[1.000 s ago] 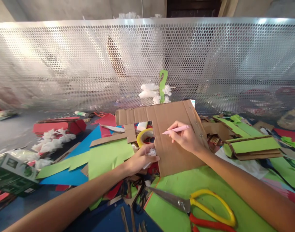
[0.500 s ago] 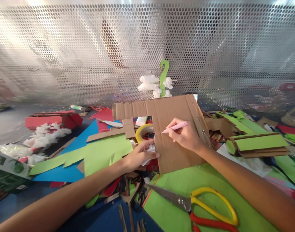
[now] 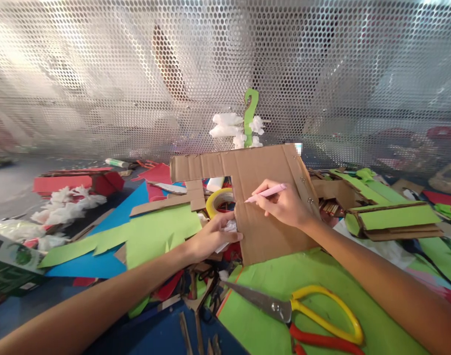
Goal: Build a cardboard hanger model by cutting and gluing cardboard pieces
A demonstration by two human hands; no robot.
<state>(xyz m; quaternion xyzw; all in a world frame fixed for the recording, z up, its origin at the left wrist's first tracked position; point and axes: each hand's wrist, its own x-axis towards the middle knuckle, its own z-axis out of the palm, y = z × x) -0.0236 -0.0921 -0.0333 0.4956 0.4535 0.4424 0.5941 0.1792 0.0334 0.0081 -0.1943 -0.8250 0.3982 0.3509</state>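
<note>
My right hand (image 3: 280,203) grips a pink pen (image 3: 267,193), its tip against the brown cardboard piece (image 3: 262,231) near that piece's left edge. The cardboard has an arm reaching left at its top. My left hand (image 3: 214,234) pinches the same cardboard at its lower left edge, thumb and fingers on either side. Just beyond my left hand lies a roll of yellow tape (image 3: 213,203), partly covered by the cardboard. Below the cardboard, scissors (image 3: 284,311) with one yellow and one red handle rest on a green sheet (image 3: 255,335).
Green paper (image 3: 162,229) and a blue sheet (image 3: 88,266) lie to the left, near a red box-like piece (image 3: 72,185). On the right is a folded green cardboard piece (image 3: 395,217). A perforated metal panel (image 3: 218,59) stands behind, with a green curved strip (image 3: 250,116) before it.
The pen and my right hand have shifted very slightly left over the cardboard. My left hand keeps its hold, and the scissors stay in place.
</note>
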